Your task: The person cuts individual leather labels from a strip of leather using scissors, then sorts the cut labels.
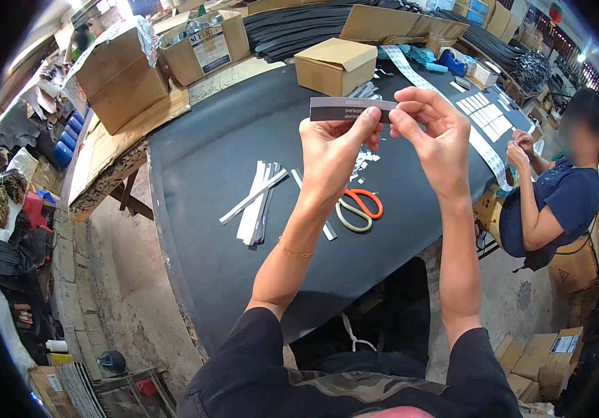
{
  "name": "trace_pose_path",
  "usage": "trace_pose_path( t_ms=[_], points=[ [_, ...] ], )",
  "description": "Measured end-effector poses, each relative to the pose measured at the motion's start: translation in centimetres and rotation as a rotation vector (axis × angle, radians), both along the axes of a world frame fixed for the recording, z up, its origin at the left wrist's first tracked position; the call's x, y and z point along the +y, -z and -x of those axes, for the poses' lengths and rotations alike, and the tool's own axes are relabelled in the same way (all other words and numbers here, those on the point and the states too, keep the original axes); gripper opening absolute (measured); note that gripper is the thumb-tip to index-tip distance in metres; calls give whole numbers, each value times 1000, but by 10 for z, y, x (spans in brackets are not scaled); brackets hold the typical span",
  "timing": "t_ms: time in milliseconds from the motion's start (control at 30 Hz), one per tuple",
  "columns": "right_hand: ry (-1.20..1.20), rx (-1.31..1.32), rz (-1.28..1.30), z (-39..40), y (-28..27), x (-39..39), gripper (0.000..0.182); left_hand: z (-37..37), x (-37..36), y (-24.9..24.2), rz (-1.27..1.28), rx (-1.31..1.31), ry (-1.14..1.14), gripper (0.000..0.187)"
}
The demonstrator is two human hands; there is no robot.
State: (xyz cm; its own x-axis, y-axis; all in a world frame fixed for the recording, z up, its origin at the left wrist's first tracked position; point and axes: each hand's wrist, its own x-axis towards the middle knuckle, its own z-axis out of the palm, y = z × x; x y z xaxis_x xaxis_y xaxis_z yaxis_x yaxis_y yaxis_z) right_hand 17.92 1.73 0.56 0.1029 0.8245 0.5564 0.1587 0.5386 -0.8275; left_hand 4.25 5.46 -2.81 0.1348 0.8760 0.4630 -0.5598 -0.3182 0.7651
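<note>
Person's left hand [338, 148] grasps the printed strip [329, 112], held above the black table [202, 167]; right hand [442, 136] pinches its right end. Scissors [381, 206] lie nearer, cut strips [252, 214] left.

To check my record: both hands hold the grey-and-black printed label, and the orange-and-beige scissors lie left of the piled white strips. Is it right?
In the head view, the scissors lie right of the piled white strips, not left. The left hand and right hand hold the label.
</note>
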Motion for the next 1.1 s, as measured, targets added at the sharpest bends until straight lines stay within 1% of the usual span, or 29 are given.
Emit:
trace_pose_path(
  t_ms=[67,133,167,233,267,300,333,367,400,433,500,533,567,633,667,700,767,800,833,900,967,1033,1100],
  points=[
    [-8,-10,-9,-3,1,3,27,-1,1,0,-7,-8,-7,15],
    [-122,194,18,-8,4,6,26,0,2,1,6,-12,-31,11],
    [-123,194,19,-14,9,8,26,2,2,1,7,-12,-32,11],
    [11,-9,194,-28,30,16,26,4,4,0,39,-17,-39,12],
    [89,-244,295,-29,49,21,26,4,6,0,39,-20,-38,12],
    [83,-400,344,-28,75,23,29,4,8,2,37,-35,-46,12],
    [-3,-579,453,-23,94,18,31,4,9,3,35,-48,-51,12],
    [-4,-845,606,-10,100,9,35,4,9,2,35,-47,-47,12],
    [-8,-978,538,-7,136,10,38,5,9,1,30,-40,-55,12],
    [19,-1038,559,3,146,5,43,6,8,1,26,-32,-67,12],
    [49,-1127,499,14,165,-1,45,7,7,0,37,-32,-77,11],
    [106,-1137,423,18,173,2,39,8,8,0,18,-34,-76,11],
    [103,-1136,426,18,177,4,39,8,7,1,-1,-37,-71,11],
    [184,-1174,540,17,173,13,40,7,6,0,15,-21,-82,11],
    [171,-1236,576,18,169,17,44,6,6,0,16,-26,-80,11],
    [176,-1237,575,22,167,21,44,6,6,-1,16,-31,-81,11],
    [112,-1356,609,28,165,26,45,6,4,-2,15,-22,-77,11],
    [36,-1382,612,27,164,35,45,5,4,-1,19,-16,-75,11],
    [42,-1381,613,26,164,40,45,5,4,-1,22,-10,-73,11],
    [-66,-1468,615,25,160,46,46,5,3,-1,10,-15,-71,11],
    [-45,-1449,630,18,152,39,46,7,2,-2,-3,-22,-73,11],
    [2,-1115,511,6,137,22,51,12,4,-4,-8,-58,-108,11],
    [-98,-696,614,-8,113,8,54,15,8,-3,1,-79,-121,11]
  ],
)
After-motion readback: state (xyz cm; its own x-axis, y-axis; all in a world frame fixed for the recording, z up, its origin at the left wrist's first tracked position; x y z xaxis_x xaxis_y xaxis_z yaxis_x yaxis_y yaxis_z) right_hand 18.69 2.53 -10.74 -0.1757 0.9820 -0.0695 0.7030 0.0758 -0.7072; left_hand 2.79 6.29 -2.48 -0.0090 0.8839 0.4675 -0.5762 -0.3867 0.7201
